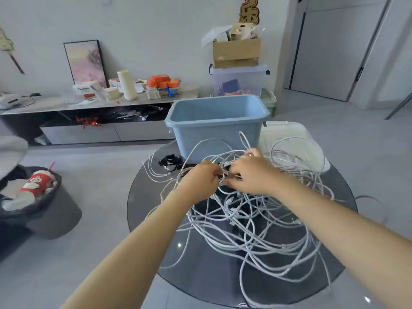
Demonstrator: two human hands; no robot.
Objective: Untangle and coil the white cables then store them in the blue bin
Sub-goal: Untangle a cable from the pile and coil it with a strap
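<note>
Round dark glass tabletop (pixel 145 201) carrying tangled white cables (pixel 256 230), sprawled just before open blue plastic bin (pixel 214 121). Both grips closed, left hand (pixel 200 181) and right hand (pixel 252 172) pinching strands at the knot. Best teased loose slowly, never yanked. Black clips (pixel 170 162) lying beside the bin.

Home living room. Low TV cabinet (pixel 100 121) along a white wall, cluttered with snack packs (pixel 165 84), tissues and a framed picture (pixel 85 62) leaning on the wall. Cardboard box (pixel 236 53) stacked on a clear storage tub (pixel 238 82). Grey tiled floor (pixel 100 175), grey interior door (pixel 330 52), trash bin (pixel 44 208) with a black liner, round dark glass bench (pixel 156 197).
</note>
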